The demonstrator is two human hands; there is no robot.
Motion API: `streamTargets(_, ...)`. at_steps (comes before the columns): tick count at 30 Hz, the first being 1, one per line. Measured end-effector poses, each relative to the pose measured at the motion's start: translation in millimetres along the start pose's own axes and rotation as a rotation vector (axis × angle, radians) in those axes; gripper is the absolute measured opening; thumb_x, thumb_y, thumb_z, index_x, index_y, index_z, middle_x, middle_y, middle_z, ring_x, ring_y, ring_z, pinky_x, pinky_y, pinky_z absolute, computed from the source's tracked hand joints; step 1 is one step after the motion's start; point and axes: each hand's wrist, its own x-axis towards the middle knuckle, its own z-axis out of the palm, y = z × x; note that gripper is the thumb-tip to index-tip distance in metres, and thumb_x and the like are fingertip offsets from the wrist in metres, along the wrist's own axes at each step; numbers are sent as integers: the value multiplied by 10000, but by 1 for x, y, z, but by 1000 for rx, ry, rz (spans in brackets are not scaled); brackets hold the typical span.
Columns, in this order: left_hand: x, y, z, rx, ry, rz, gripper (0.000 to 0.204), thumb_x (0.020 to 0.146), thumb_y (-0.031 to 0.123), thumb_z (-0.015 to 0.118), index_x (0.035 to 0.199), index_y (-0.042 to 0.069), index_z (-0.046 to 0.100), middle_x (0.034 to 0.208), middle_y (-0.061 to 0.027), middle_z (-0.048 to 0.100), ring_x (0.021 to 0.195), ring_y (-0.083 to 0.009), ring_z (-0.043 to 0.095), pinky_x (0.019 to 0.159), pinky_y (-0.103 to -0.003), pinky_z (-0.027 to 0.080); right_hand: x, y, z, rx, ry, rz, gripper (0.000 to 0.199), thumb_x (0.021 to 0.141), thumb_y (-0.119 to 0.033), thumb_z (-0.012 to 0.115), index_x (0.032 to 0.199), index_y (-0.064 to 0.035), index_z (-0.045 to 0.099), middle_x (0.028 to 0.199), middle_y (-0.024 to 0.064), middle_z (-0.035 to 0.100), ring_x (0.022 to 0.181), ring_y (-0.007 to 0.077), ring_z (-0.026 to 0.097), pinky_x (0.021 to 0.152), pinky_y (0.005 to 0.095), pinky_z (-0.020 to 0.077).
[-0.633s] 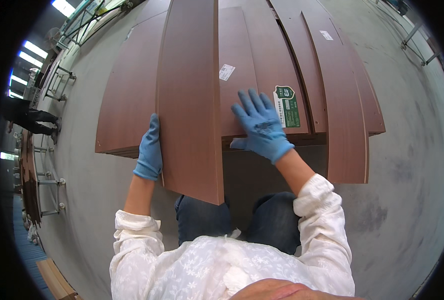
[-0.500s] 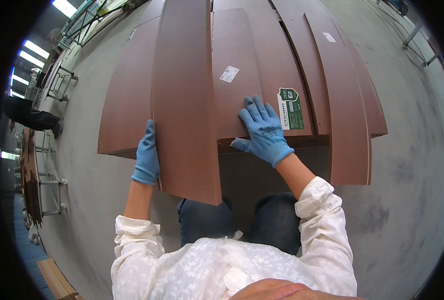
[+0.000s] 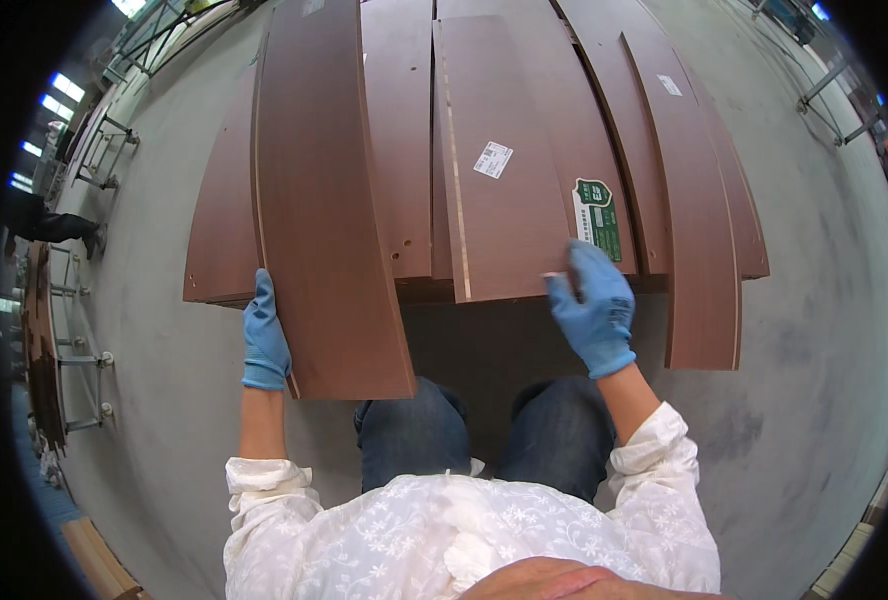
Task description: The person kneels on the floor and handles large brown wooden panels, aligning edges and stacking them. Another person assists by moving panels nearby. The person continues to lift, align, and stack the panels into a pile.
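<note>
A long, flat, reddish-brown wood-look panel (image 3: 329,200) lies at eleven o'clock from the person, its near end jutting past the stack of brown panels (image 3: 214,240) toward the knees; whether it rests flat or is partly raised cannot be told. The blue-gloved left hand (image 3: 267,332) appears to hold its left edge near that end, though the fingers underneath are hidden. At twelve o'clock, just apart from it, lies a second brown panel with a pale left edge (image 3: 499,235), bearing a small white label (image 3: 493,160). The blue-gloved right hand (image 3: 599,312) is at one o'clock, partly spread and blurred, thumb apart from the fingers, close to that panel's near right corner; contact cannot be made out. The step in hand looks like handling single panels atop the stack, and the next move would call for a sure grip with the left and a settled place for the right. Beyond the right hand, a narrow overhanging brown panel (image 3: 704,270) lies at one o'clock; farther out, over grey floor (image 3: 814,400), a metal rack (image 3: 84,365) stands at ten o'clock.
</note>
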Motion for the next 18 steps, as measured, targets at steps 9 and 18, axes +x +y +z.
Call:
streamTargets(9,2,-4,-11,116,33,-54,802,998,695,593,1318,-37,670,1219,-122,733,1065,-203,722,929,-342,611,12,1,-32,-203,-557,835,610,926,-577,758,1137,-4,740,1068,202,761,937,365,736,823,442,597)
streamTargets(18,-8,-5,11,99,-2,-82,744,980,691,627,1165,-24,719,1127,-112,750,991,-190,731,871,-345,629,-14,30,25,1469,-507,1223,675,981,-566,693,1393,-36,627,1208,200,755,1063,349,766,740,399,672)
